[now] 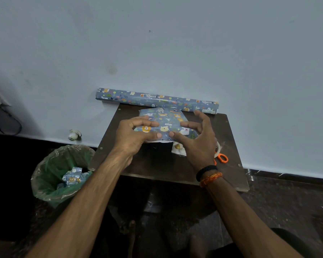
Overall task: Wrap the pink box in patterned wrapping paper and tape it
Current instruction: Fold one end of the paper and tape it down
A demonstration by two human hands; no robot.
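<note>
head cam | above — facing forward-down | near table (168, 168)

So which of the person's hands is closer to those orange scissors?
Right. The right hand rests on the wrapped box, just beside the scissors; the left hand grips the box's opposite side, farther away.
</note>
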